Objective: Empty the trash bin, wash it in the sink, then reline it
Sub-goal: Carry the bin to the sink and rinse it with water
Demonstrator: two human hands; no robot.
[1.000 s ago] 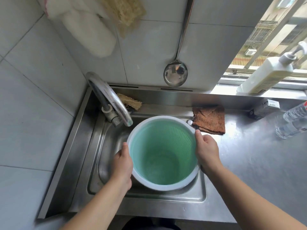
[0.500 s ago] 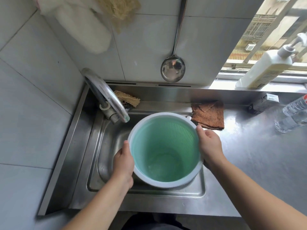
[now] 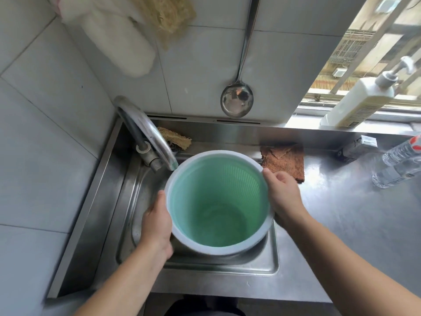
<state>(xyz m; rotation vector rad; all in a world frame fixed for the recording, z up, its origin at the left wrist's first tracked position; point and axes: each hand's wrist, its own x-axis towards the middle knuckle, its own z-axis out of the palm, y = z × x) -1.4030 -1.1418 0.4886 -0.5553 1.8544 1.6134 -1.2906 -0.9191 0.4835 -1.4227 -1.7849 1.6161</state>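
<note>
Left hand [image 3: 157,222] gripping the trash bin [image 3: 218,201] rim at nine o'clock, right hand [image 3: 283,197] gripping at three o'clock, fingers seemingly curled underneath, both forearms bare

Trash bin [image 3: 218,201] covering most of sink [image 3: 227,267] basin; drain not showing. Left hand [image 3: 157,222] fingers curling out of sight behind bin wall. Ladle [image 3: 237,102] handle and white cloth [image 3: 118,39] running off top edge. Water bottles [image 3: 401,165] running off right edge.
</note>
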